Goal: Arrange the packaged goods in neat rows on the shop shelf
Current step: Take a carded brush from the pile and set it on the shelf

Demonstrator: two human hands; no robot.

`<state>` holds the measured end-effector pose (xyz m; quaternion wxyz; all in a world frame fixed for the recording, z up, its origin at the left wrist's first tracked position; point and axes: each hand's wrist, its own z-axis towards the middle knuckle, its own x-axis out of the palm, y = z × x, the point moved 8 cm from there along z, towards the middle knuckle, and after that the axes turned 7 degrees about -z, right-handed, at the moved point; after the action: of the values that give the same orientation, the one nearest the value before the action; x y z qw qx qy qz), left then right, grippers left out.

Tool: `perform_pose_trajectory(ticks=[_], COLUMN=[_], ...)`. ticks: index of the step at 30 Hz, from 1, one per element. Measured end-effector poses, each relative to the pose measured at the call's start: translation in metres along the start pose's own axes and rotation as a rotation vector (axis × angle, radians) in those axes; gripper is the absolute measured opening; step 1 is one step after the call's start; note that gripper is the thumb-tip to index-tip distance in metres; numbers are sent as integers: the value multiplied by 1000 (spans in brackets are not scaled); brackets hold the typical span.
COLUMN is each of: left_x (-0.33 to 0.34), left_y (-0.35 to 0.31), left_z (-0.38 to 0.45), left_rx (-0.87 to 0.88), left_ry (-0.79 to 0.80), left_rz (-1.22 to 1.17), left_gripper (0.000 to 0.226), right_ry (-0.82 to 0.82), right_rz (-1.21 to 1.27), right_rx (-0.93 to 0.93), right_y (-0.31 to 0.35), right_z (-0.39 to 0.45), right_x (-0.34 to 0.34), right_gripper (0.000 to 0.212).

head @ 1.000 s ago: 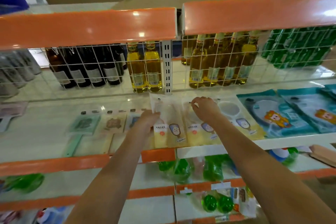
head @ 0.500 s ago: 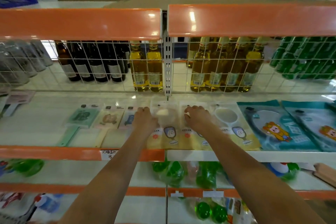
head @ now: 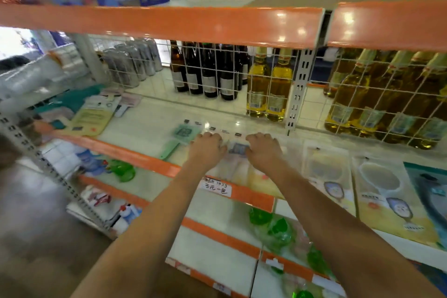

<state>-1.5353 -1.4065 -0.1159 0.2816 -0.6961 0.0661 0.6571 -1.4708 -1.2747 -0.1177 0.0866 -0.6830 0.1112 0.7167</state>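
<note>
1. shop shelf [head: 150, 126], pale and glossy with an orange front edge, stretching under both hands and well beyond the fingers to either side.
2. wire grid [head: 273, 84] standing past the fingertips, with dark bottles [head: 208, 72] and yellow oil bottles [head: 268, 87] behind it.
3. clear flat packets [head: 325, 169] lying in a row to the right of the right fingers, with one more, the middle packet [head: 238, 149], showing between the two hands.
4. green paddle-shaped packet [head: 180, 138] lying just left of the left fingers.
5. left hand [head: 205, 149] palm down on the packets, fingers bent and close together, pressing flat; grip not discernible through the blur.
6. right hand [head: 262, 149] palm down likewise, fingers bent and resting on a packet.
7. handwritten price tag [head: 216, 186] on the orange edge, nearer the wrists than the fingers.
</note>
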Motion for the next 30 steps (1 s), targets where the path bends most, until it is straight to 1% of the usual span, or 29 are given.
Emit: perform_pose_trajectory(ticks=[2, 5, 9, 14, 20, 24, 26, 30], left_x=[-14, -37, -64, -89, -91, -91, -95, -112], left_y=[28, 71, 133, 194, 258, 297, 311, 340], left_z=[-6, -18, -29, -37, -57, -62, -59, -46], left_rx=[-47, -106, -194, -216, -255, -302, -303, -340], left_ry=[-11, -67, -54, -62, -89, -92, -84, -122], left_rz=[-2, 16, 17, 21, 9, -54, -58, -66], left_gripper=[44, 50, 47, 47, 42, 43, 44, 42], right_ry=[-3, -13, -31, -41, -6, 31, 18, -6], right_rz=[7, -9, 17, 48, 33, 6, 11, 32], right_rx=[-49, -118, -187, -254, -277, -313, -327, -350], right_y=[34, 87, 155, 225, 288, 321, 336, 364], right_z=[10, 23, 37, 50, 56, 64, 74, 103], right_x=[-5, -7, -8, -10, 17, 28, 26, 21], right_gripper=[44, 43, 43, 43, 42, 42, 41, 41])
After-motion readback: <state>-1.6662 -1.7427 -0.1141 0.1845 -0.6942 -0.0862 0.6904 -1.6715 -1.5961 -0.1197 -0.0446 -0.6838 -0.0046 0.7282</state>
